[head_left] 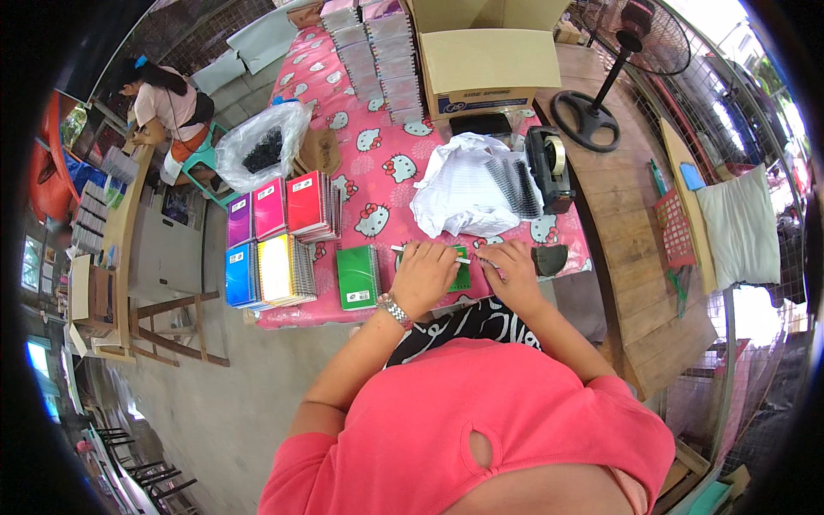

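Table [395, 215] with a pink patterned cloth takes up most of the space in front of us, a cardboard box [481, 69] standing toward its far side. Nearer, a crumpled white wrapping [446, 189] bears black coils [518, 189], and coloured notebook stacks [305, 204] stand to our left.

By our reading, the step in hand is close fingerwork at the far edge of a green notebook [462, 276], perhaps on its binding; the next move seems to call for steadying the cover with one hand while the other works along that edge.

Our left hand [427, 275] covers the notebook's left part, fingers bent downward. Our right hand [512, 273] is at its right side, fingers curled, the tips close to the cover. Whether either hand grips or merely presses, we cannot tell. The notebook lies near the table's front edge, its visible part showing in the gap between our hands.

Smallest, a thin white strip [399, 248] runs beneath our left fingers, one end poking out leftward, the other over the green cover, near our right fingertips.
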Available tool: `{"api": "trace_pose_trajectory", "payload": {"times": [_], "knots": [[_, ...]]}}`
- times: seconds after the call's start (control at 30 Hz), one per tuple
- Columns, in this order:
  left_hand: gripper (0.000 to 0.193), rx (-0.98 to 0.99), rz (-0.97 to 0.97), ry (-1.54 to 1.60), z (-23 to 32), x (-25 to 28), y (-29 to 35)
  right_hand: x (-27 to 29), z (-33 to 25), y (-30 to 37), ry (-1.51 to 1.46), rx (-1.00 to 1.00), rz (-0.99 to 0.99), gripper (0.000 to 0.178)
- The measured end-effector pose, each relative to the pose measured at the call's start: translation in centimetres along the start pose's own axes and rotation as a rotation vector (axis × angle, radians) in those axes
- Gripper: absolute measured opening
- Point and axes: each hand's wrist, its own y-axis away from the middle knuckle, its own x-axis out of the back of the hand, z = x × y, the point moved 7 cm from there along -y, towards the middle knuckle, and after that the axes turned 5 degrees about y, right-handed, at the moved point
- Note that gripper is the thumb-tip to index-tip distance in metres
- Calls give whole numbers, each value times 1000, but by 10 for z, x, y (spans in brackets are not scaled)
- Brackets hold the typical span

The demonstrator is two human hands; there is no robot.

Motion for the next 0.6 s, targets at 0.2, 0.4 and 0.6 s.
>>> {"api": "trace_pose_trajectory", "payload": {"times": [0.2,0.4,0.6], "knots": [[19,-12,21,24,1,4,-3,-7,-7,10,4,52,42,23],[17,-21,27,42,-1,5,-4,-15,5,17,-301,-215,9,29],[18,-7,30,6,0,4,-4,-11,4,9,-71,-43,4,29]]}}
